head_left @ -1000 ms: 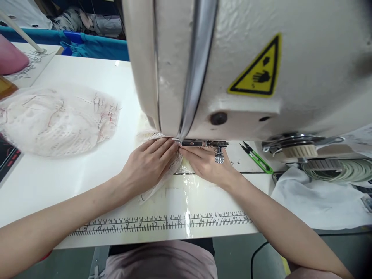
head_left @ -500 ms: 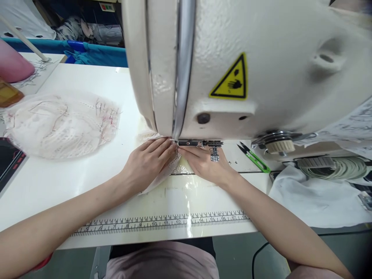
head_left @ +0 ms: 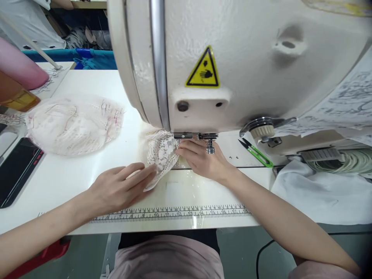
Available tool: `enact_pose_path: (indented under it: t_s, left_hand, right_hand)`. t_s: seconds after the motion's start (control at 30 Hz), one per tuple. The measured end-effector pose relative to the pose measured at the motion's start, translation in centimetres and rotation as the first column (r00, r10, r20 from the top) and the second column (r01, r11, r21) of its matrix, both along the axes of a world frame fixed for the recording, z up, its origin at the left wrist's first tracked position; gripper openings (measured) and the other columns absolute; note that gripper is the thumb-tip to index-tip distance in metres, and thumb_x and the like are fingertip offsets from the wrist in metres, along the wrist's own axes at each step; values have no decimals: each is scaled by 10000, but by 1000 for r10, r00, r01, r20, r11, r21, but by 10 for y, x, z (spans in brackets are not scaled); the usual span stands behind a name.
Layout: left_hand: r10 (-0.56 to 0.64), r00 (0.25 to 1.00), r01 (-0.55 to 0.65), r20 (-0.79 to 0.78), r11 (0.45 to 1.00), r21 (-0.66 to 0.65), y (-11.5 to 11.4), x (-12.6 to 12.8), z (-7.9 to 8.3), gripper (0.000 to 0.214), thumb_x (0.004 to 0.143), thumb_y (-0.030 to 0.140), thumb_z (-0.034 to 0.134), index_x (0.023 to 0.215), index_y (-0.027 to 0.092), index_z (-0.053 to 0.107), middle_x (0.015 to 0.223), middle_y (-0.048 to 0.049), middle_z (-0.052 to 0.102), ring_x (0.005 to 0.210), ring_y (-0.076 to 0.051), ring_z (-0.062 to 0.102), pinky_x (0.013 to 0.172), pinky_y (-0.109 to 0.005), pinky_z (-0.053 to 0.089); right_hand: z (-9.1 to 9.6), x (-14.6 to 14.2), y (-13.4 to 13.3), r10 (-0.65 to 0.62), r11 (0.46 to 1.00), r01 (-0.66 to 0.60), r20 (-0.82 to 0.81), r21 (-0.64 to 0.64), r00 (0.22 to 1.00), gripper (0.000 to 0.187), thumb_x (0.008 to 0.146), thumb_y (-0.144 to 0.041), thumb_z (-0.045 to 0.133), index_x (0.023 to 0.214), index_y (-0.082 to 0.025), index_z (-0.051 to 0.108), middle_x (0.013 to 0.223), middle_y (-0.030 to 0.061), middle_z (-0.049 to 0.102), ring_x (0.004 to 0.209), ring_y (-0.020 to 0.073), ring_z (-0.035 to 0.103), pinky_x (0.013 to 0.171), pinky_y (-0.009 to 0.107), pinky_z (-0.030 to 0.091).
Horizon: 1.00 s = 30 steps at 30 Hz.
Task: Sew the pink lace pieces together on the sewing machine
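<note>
A piece of white lace fabric (head_left: 162, 153) lies under the head of a sewing machine (head_left: 197, 23), its lower tip pointing toward me. My left hand (head_left: 122, 186) is left of the lace, fingers stretched and loosely apart, with the fingertips at its left edge; the thumb is hidden. Close to the machine's presser area, my right hand (head_left: 203, 159) has its fingers together on the lace's right edge. The machine's thread tension knob (head_left: 210, 146) partly covers this hand. The needle itself is hidden behind the machine head.
A bundle of sheer white lace (head_left: 75, 124) with loose threads lies at left, near a phone (head_left: 21, 170) and a pink thread cone (head_left: 23, 66). Green thread snips (head_left: 255, 153) and a white cloth (head_left: 305, 197) are at right. A printed ruler (head_left: 168, 213) runs along the front edge.
My left hand has moved from beside the needle area down and left, its fingers loosening and uncovering the lace. My right hand stays near the presser area. The view has shifted slightly.
</note>
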<state>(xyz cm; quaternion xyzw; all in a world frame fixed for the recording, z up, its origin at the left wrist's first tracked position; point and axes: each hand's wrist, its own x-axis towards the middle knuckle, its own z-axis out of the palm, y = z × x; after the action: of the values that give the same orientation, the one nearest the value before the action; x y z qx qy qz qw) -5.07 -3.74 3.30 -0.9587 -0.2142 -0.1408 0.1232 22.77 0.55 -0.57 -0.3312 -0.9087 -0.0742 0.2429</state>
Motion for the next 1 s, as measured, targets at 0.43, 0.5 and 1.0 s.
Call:
enact_pose_path:
  t_s: [0.43,0.5,1.0]
  left_hand:
    - [67,997,-68,-43,997,-20,51,42,11,190,877,50,446,884,142,613,723,-31,611,634,-184,572,583,-313,442]
    - [52,999,-52,-12,998,35,55,45,0,240,848,-7,445,815,158,615,661,-2,566,584,-162,527,566,-300,410]
    - [94,991,-101,90,992,72,48,46,-25,320,981,93,379,1223,78,588,1214,-87,687,1116,-207,640,1073,-420,424]
  right_hand:
    - [-1,-5,3,88,993,-96,-120,-64,989,193,918,-101,502,903,-206,663,951,-15,721,947,149,631,721,300,429]
    - [-1,-4,2,68,992,-79,-103,-103,992,193,925,-118,488,941,-207,659,1007,-4,716,932,153,631,745,312,437]
    - [-5,-8,-2,11,998,-14,-47,-68,999,227,919,-111,536,976,-267,691,934,-9,693,936,152,603,797,314,496]
